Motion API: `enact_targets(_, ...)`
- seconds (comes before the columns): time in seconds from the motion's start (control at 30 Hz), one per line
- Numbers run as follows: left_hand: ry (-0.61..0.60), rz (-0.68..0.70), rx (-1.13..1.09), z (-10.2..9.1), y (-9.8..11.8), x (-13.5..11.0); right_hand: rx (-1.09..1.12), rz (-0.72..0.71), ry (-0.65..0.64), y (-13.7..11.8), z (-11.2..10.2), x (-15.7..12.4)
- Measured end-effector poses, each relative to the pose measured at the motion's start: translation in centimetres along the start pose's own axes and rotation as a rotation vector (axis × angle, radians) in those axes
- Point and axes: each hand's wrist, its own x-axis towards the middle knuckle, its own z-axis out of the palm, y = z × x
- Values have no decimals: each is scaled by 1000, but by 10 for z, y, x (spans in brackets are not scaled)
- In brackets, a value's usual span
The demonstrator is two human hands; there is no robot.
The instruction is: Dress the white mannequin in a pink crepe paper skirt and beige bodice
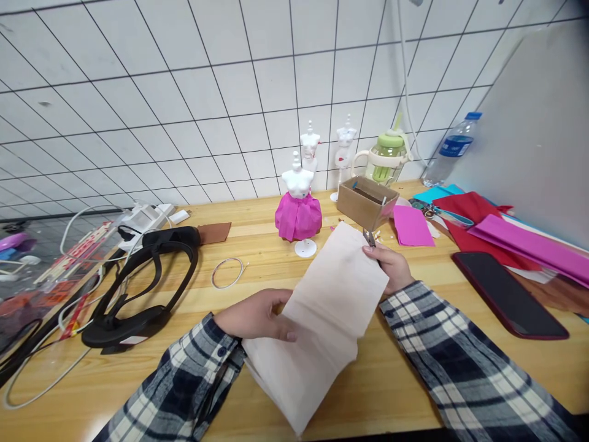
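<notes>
A folded, creased sheet of pale tissue-like paper slants across the middle of the table. My left hand grips its left side, thumb on top and fingers underneath. At its upper right edge, my right hand is closed, thumb over the sheet. A small dark metal tool, perhaps snips, pokes out past that thumb; most of it is hidden by the hand. Just beyond the sheet stands a small white dress form on a round base, wearing a gathered magenta skirt.
Two more dress forms stand by the tiled wall, near a cardboard box and a green-lidded cup. Right lie a phone, magenta sheets and a leaning bottle. Left are a black headset, cables and coiled wire.
</notes>
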Motion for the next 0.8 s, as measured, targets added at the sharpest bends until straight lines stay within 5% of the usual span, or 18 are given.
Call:
enact_targets(0.1,-46,-49,-238,4,1,1,95,60,-30,3,5,-1)
enact_targets(0.23,-56,-201,-197,4,-3,-2,150,69,21,10,4,5)
enact_targets(0.47,-241,-195,-179,-3,-5,-8,-165,20,-74,26,0,16)
enact_targets(0.6,-279,-272,-163,-9,-10,-12,-377,-23,-13,26,-9,21)
enact_targets(0.7,-199,-356,-193,-16,-17,-17,-500,-48,72,22,-17,24)
enact_targets(0.8,11,-416,-345,-20,-23,-21,-463,-16,9,11,-18,18)
